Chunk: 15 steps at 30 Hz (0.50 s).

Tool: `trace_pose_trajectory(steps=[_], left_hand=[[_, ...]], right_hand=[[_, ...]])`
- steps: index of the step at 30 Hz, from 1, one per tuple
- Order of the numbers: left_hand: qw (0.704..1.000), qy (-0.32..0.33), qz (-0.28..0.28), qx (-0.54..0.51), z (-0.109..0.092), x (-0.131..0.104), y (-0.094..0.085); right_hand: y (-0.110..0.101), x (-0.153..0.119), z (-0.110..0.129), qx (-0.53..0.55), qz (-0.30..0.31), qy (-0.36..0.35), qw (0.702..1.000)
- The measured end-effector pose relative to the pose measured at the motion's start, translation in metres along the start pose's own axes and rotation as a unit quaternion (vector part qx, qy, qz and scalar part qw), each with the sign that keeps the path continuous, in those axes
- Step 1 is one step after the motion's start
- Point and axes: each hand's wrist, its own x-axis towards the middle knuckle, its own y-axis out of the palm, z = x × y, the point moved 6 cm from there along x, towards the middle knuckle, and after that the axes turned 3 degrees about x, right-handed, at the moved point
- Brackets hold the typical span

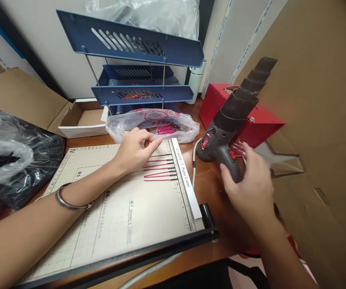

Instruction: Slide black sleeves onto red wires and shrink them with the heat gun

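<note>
My left hand [137, 150] is over the upper part of a paper cutter board [149, 216], its fingers bent and thumb pointing right; what its fingertips may hold is hidden. Several thin red wires [157, 180] with black ends lie on the board beside the white ruler strip [186, 176]. At the right, a dark grey heat gun [221, 138] stands upright on its rear end, its stepped nozzle tilted up and right. My right hand [251, 180] is at its handle, thumb and fingers apart on either side, not closed round it.
A plastic bag [121, 122] with more red wires lies behind the board, below a blue tray rack [145, 94]. A red box [260, 126] and a bottle [195, 84] stand behind the heat gun. Cardboard [326, 120] rises at the right; an open carton [82, 130] and black bag [40, 160] are left.
</note>
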Motion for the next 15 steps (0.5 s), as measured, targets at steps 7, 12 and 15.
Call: trace_pose_trajectory(steps=[7,12,15], left_hand=[[1.0,-0.022,0.014,0.005,0.008,0.002,0.001],[0.999,-0.037,0.006,0.002,0.015,0.004,-0.001],[0.998,-0.056,0.003,-0.01,0.022,0.006,-0.002]], right_hand=[[0.025,-0.013,-0.023,-0.04,0.097,0.048,0.993],[0.006,-0.003,-0.001,0.038,0.053,0.071,0.995],[0.007,0.011,0.006,0.323,0.03,0.217,0.921]])
